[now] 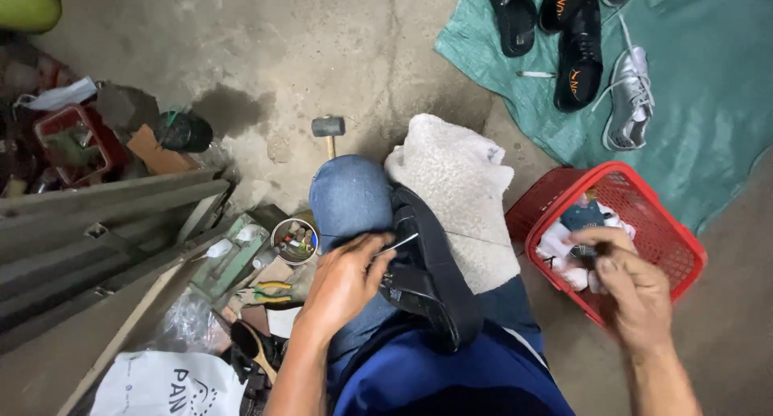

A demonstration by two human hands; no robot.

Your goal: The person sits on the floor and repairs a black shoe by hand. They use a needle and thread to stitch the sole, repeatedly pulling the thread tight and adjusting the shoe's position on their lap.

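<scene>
Soft, even daylight, faint shadows, sharp centre, slight wide-angle bending at edges, mild motion blur.

white printed plastic bag (165,388), bottom left

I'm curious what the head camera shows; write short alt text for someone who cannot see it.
A seated person's left hand presses a thin metal tool against a black shoe lying on their lap, while the right hand reaches into a red basket of small items. A hammer, pliers and more shoes on a green tarp lie around on the concrete floor.
</scene>
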